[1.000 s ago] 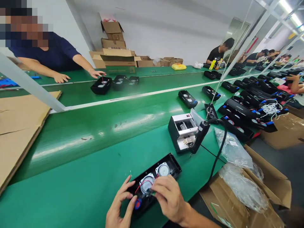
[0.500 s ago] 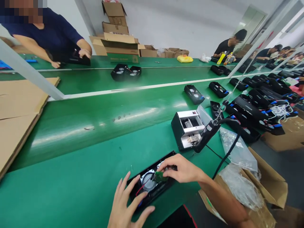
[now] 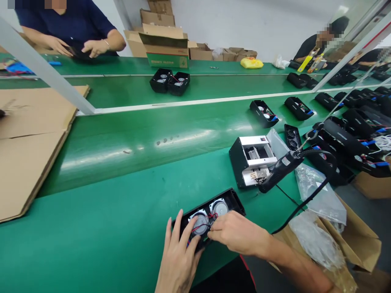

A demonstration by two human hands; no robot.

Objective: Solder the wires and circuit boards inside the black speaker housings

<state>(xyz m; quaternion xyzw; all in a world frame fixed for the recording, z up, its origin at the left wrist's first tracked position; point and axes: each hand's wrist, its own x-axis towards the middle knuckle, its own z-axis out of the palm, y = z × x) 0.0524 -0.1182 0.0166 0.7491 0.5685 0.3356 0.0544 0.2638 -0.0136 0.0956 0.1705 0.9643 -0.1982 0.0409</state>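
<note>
"What takes up the most room?"

"The green tabletop (image 3: 106, 236). Beyond its far left corner lies a flat cardboard sheet (image 3: 33, 150)."

"And on it?"

"Toward the right, by the far edge, stands a black-and-silver machine (image 3: 240, 162). The open black case (image 3: 236, 200) sits nearer, slantwise, close to the tabletop's near edge, its right end angled toward the machine."

"Is that a tool in front of the machine?"

"Yes, a black handheld tool (image 3: 279, 173), tilted, with a thick cable running off its upper end."

"How are the hands?"

"The left hand (image 3: 180, 252) is spread over the left end of the case, fingers apart, some reaching onto the left driver (image 3: 200, 223). The right hand (image 3: 235, 232) is narrow, its fingertips drawn together over the middle of the case. I can't tell what is between them."

"Anything smaller?"

"The right driver (image 3: 220, 206) sits beside the left one, both round and silvery. Thin red and black wires (image 3: 212, 215) cross between them, at the right fingertips. A bit of green shows just below; I can't make out its shape."
</note>
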